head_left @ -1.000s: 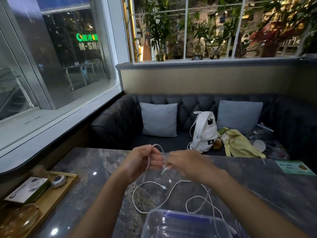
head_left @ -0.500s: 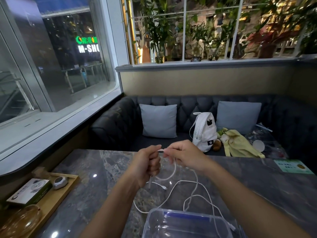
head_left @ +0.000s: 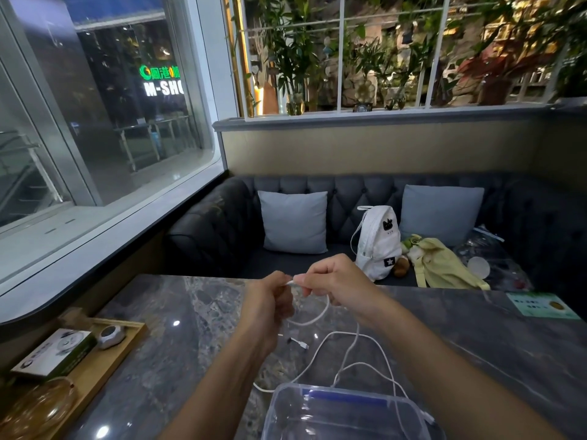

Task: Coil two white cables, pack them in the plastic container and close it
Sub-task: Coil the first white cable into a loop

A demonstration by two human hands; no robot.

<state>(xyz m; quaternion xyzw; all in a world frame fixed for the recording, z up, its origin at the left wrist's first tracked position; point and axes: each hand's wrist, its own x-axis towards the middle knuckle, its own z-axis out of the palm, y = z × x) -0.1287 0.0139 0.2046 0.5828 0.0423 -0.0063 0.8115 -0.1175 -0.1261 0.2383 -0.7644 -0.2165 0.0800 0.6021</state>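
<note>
Left hand and right hand both pinching thin white cable, clear plastic container cut off below, second cable indistinguishable

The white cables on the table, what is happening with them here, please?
A person is starting to coil a white cable. The left hand and right hand hold one end of it above the marble table, with a small loop hanging below them. The rest of the cabling trails loose over the table towards the clear plastic container, which is near the person and has no coiled cable inside.
</note>
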